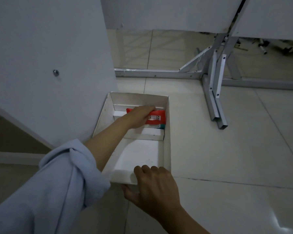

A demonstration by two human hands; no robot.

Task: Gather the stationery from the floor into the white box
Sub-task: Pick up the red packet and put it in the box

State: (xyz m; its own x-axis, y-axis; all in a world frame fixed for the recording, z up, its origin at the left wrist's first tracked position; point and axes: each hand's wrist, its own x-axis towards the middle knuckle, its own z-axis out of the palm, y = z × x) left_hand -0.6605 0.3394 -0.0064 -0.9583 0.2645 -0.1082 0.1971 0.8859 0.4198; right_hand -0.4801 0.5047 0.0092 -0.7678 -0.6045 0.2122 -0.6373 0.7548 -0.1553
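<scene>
A long white box (167, 142) lies on the tiled floor, split by a low divider into a far and a near compartment. My left hand (139, 116) reaches into the far compartment and rests on a red packet (156, 118) that lies there over a teal-edged item. Whether the fingers grip the packet or only press on it is not clear. My right hand (155, 186) clasps the near end wall of the box, fingers inside and thumb outside. The near compartment holds nothing visible.
A white panel (49, 65) stands close along the box's left side. Grey metal table legs (215, 102) and floor rails sit beyond and to the right. Small dark debris lies under the far tables. Bare tiles extend to the right of the box.
</scene>
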